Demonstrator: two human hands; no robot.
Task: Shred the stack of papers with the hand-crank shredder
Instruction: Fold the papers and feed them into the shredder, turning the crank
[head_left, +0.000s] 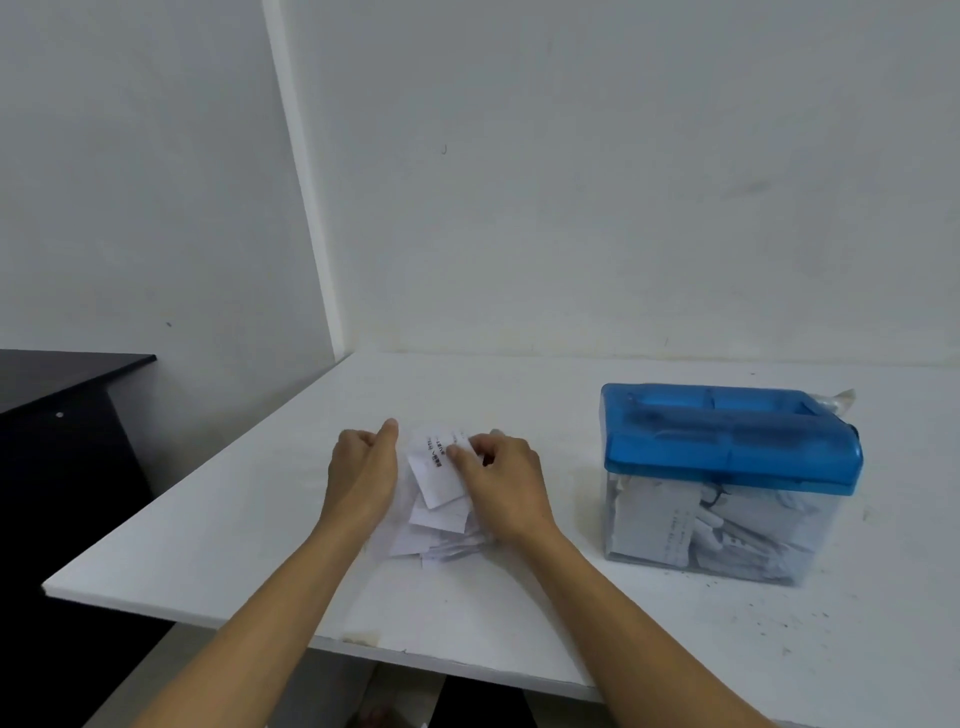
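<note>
Your white counter (234, 519) carries the blue-lidded shredder (727, 447) at the right, paper scraps in its clear bin; left of it lies the loose stack of papers (441, 514); your left hand (363, 478) curls against the stack's left edge, grip impossible to tell; your right hand (506, 486) pinches a top slip.

A flat white tabletop (234, 530) carries a loose pile of small white paper slips (441, 514), some with print, near its middle. Well apart to the right stands a clear plastic shredder box with a translucent blue lid (727, 457), strips showing inside. Small dark specks (769, 623) dot the surface before the box.
</note>
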